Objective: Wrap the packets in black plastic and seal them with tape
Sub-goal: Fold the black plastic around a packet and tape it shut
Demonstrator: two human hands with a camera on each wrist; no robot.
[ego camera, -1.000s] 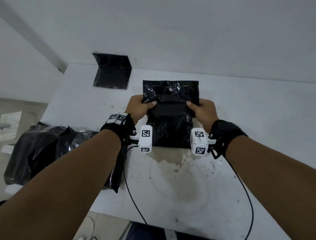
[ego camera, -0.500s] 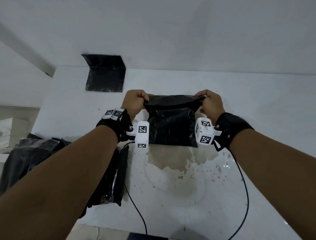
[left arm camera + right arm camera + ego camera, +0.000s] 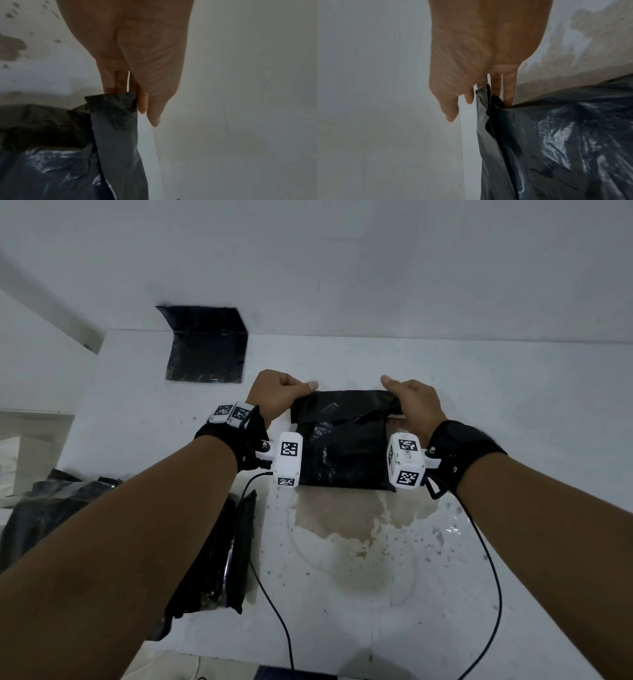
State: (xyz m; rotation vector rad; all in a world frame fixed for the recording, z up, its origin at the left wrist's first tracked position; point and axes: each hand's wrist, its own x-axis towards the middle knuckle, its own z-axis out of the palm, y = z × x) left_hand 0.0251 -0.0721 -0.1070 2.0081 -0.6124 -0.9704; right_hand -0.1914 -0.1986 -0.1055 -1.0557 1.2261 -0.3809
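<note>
Head view: black plastic (image 3: pixel 342 440) folded lower.

Looks like a bare packing workroom: plain white walls (image 3: pixel 342 261), a stained white bench (image 3: pixel 359 542), heaped black plastic bags (image 3: pixel 44 508) at its left edge.

No readable text, brand, number or sign is showing in any view. The only printed marks are black-and-white square fiducial patterns on the white wrist-camera housings (image 3: pixel 287 458) (image 3: pixel 406 461) and on the left wrist strap tags (image 3: pixel 232 412); these are carrying no letters or digits. The black plastic (image 3: pixel 344 440) is bearing no label.
</note>
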